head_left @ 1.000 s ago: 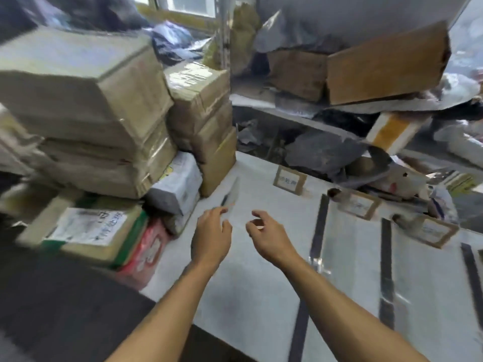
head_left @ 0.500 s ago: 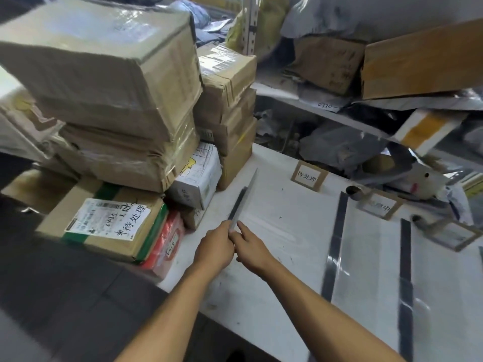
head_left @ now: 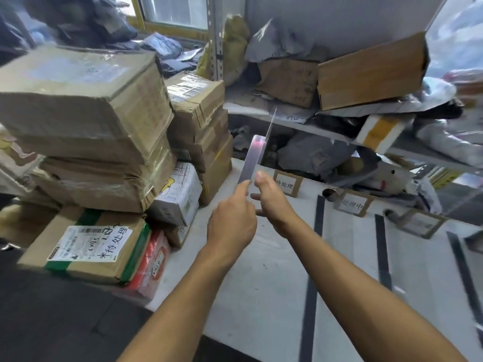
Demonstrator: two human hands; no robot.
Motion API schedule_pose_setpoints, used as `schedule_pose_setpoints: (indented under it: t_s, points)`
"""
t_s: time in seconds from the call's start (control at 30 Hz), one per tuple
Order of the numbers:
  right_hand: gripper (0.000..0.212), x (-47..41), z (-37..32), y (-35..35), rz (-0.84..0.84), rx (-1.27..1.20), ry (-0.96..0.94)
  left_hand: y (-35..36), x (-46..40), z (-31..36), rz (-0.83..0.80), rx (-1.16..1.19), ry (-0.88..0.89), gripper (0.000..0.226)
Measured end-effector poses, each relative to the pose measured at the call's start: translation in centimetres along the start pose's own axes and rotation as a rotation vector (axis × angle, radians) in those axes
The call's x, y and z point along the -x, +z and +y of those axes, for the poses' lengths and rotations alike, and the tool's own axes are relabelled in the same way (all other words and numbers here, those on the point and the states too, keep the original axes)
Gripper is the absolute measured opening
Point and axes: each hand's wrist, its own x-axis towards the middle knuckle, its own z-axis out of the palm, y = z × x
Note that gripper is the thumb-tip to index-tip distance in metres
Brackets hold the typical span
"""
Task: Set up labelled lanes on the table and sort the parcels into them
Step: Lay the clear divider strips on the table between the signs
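Head view: we pinch a grey tape strip [head_left: 251, 159] with left hand [head_left: 233, 223] and right hand [head_left: 274, 202] above the white desk [head_left: 261, 296], stacked brown cardboard parcels [head_left: 86, 121] crowding left, cardboard lane labels [head_left: 287, 182] beyond.

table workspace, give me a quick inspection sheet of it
Surface: white table with dark tape strips marking lanes.
Job's things: three cardboard lane labels at the back edge; stacked parcels on the left.
Clutter: bags and boxes heaped on the rear shelf.
Grippers: left hand and right hand both pinch a strip of tape raised above the table.
Cables: nothing seen.
Surroundings: window behind the stacks.
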Motion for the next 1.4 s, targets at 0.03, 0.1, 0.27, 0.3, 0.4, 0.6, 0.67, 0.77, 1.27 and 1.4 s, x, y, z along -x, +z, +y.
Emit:
schedule_pose_setpoints:
  t_s: [0.03,0.1,0.27,0.3,0.4,0.6,0.67,0.77,1.27,1.4]
  points:
    - [0.045,0.2,-0.8,-1.7,0.017,-0.011,-0.008,0.5,0.2,1.6,0.003,0.018,0.028,0.046]
    - [0.059,1.1,-2.0,-5.7,0.063,-0.027,-0.013,2.0,0.7,4.9,-0.018,0.108,0.083,0.043]
    - [0.075,6.4,-2.1,-17.1,0.172,-0.038,-0.025,9.0,2.9,13.0,-0.248,0.476,0.134,0.045]
    - [0.075,7.7,-1.8,-19.4,0.208,-0.029,-0.020,10.6,3.6,14.6,-0.323,0.535,0.134,0.050]
    - [0.059,12.0,-0.4,-26.3,0.277,-0.039,-0.010,15.3,6.4,19.5,-0.526,0.658,0.153,0.062]
    - [0.050,20.3,4.6,-39.0,0.447,0.034,0.075,24.7,13.6,28.4,-0.742,0.771,0.108,0.069]
    - [0.042,22.5,6.5,-41.7,0.478,0.036,0.127,27.7,15.9,30.3,-0.783,0.767,0.073,0.068]
    - [0.026,25.8,10.6,-44.9,0.495,0.062,0.231,32.6,20.1,31.6,-0.847,0.732,0.003,0.068]
    - [0.043,32.5,24.1,-48.6,0.527,0.462,0.461,44.0,29.7,29.5,-0.965,0.583,-0.243,0.073]
    - [0.038,32.8,24.7,-48.5,0.530,0.545,0.453,44.7,30.6,29.7,-0.956,0.535,-0.240,0.071]
